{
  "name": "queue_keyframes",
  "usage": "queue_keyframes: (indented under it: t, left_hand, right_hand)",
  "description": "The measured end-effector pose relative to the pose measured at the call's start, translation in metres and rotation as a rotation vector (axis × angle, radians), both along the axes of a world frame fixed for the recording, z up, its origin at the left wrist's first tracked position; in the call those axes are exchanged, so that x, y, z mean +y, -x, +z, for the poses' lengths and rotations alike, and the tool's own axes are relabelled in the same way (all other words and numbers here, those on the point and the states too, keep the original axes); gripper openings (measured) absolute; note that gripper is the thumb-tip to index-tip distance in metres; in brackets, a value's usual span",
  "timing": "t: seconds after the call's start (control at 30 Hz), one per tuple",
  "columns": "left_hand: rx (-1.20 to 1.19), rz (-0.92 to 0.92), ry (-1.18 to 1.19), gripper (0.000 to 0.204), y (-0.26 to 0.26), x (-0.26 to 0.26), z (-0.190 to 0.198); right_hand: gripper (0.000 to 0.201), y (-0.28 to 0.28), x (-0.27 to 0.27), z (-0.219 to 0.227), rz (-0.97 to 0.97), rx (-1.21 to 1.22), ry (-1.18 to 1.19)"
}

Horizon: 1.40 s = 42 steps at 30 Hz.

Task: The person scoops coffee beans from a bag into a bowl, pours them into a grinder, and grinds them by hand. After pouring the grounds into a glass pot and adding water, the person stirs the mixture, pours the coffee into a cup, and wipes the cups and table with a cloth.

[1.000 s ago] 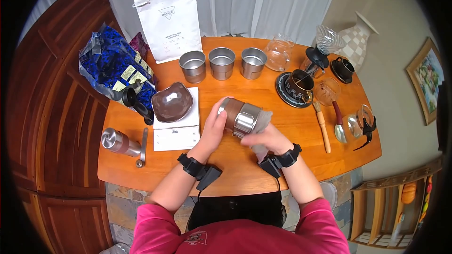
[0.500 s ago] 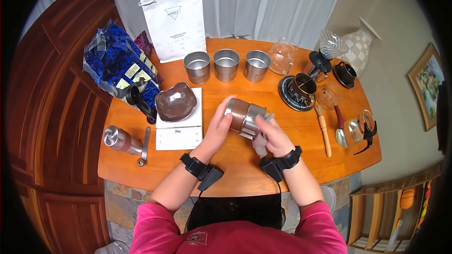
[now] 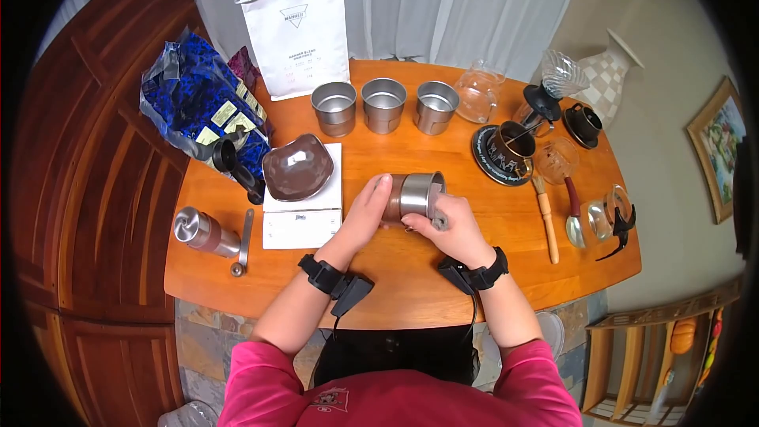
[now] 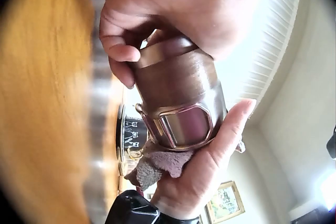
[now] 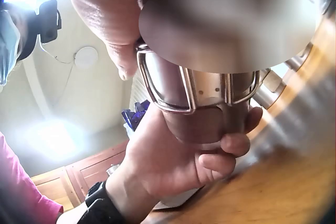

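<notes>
A steel cup (image 3: 414, 194) with a brown band and folding wire handles lies tipped on its side above the table, its mouth toward the right. My left hand (image 3: 365, 215) grips it around the banded base end, fingers curled about it in the right wrist view. At the mouth, my right hand (image 3: 460, 231) pinches a grey cloth (image 4: 167, 163), with fingers at the rim and the thumb along the outside. The folded wire handle (image 4: 186, 127) faces the left wrist camera. A blurred oval hides the cup's mouth in the right wrist view.
Three steel cups (image 3: 384, 107) stand along the back beside a white coffee bag (image 3: 296, 39). At left are a scale (image 3: 300, 229) bearing a brown dish (image 3: 299, 168) and a hand grinder (image 3: 207, 233). A black cup (image 3: 510, 152), a brush (image 3: 547, 225) and glassware stand at right.
The cup has turned so its mouth faces right, and its wire handle has rotated out of the head view. My right hand has moved from the cup's outer side to its rim with the cloth.
</notes>
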State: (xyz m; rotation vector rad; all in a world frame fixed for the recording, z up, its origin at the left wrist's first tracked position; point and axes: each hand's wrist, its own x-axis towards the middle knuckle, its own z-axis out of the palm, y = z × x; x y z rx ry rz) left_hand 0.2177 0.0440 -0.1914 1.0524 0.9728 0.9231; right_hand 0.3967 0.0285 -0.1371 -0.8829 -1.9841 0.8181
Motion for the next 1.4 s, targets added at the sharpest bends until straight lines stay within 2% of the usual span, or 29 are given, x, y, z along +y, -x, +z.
queue_keyframes:
  t: [0.07, 0.13, 0.2, 0.27, 0.3, 0.37, 0.4, 0.47, 0.6, 0.63, 0.73, 0.83, 0.93, 1.03, 1.07, 1.13, 1.23, 1.33, 1.4]
  left_hand:
    - [-0.026, 0.069, 0.011, 0.052, -0.005, -0.003, 0.003]
    - [-0.005, 0.147, -0.187, 0.051, -0.009, -0.003, 0.002]
    - [0.063, 0.193, -0.355, 0.049, -0.011, -0.004, 0.004]
    - [0.180, 0.205, -0.492, 0.047, -0.011, -0.009, 0.012]
    - [0.221, 0.212, -0.557, 0.047, -0.011, -0.008, 0.010]
    - [0.304, 0.228, -0.687, 0.046, -0.010, -0.005, 0.005]
    - [0.241, 0.225, -0.629, 0.045, -0.010, -0.006, 0.008]
    - [0.117, 0.218, -0.508, 0.044, -0.009, -0.011, 0.016]
    - [0.114, 0.211, -0.510, 0.041, -0.009, -0.010, 0.014]
    - [0.108, 0.204, -0.479, 0.040, -0.009, -0.008, 0.011]
    - [0.088, 0.189, -0.428, 0.039, -0.010, -0.007, 0.009]
    - [0.073, 0.182, -0.446, 0.040, -0.010, -0.006, 0.006]
    - [0.074, 0.169, -0.497, 0.042, -0.010, -0.008, 0.009]
    - [0.157, 0.179, -0.618, 0.044, -0.011, -0.008, 0.011]
    - [0.198, 0.188, -0.670, 0.045, -0.011, -0.008, 0.011]
    - [0.186, 0.178, -0.623, 0.046, -0.012, -0.010, 0.015]
    - [0.129, 0.183, -0.584, 0.044, -0.013, -0.013, 0.019]
    - [0.059, 0.179, -0.494, 0.040, -0.013, -0.010, 0.011]
    - [0.048, 0.191, -0.436, 0.038, -0.012, -0.007, 0.003]
  right_hand:
    - [0.021, -0.002, 0.002, -0.004, 0.025, 0.076, 0.058]
    - [0.033, -0.016, 0.007, -0.009, 0.035, 0.136, 0.560]
    - [0.046, -0.015, 0.010, -0.009, 0.026, 0.404, 0.889]
    - [0.059, -0.002, 0.015, -0.007, -0.006, 0.891, 1.022]
    - [0.068, -0.003, 0.021, -0.014, -0.065, 0.955, 1.140]
    - [0.063, -0.010, 0.021, -0.018, 0.065, 1.040, 1.193]
    - [0.061, -0.011, 0.019, -0.016, 0.131, 1.081, 1.218]
    - [0.060, -0.016, 0.011, -0.012, 0.230, 0.777, 0.977]
    - [0.078, -0.007, 0.004, 0.002, 0.345, 0.264, 0.580]
    - [0.082, -0.006, 0.004, 0.000, 0.341, 0.237, 0.602]
    - [0.079, -0.005, 0.004, 0.002, 0.278, 0.066, 0.637]
    - [0.073, -0.004, 0.005, -0.005, 0.300, 0.157, 0.545]
    - [0.066, -0.008, 0.004, -0.002, 0.265, 0.410, 0.835]
    - [0.060, -0.009, 0.006, -0.010, 0.078, 0.973, 1.138]
    - [0.061, -0.010, 0.007, -0.010, 0.094, 1.061, 1.200]
    - [0.062, -0.013, 0.012, -0.009, 0.127, 1.235, 1.324]
    - [0.065, -0.013, 0.002, -0.006, 0.247, 0.764, 0.904]
    - [0.068, -0.006, 0.000, 0.005, 0.334, 0.312, 0.602]
    - [0.068, -0.003, 0.000, 0.002, 0.242, 0.133, 0.508]
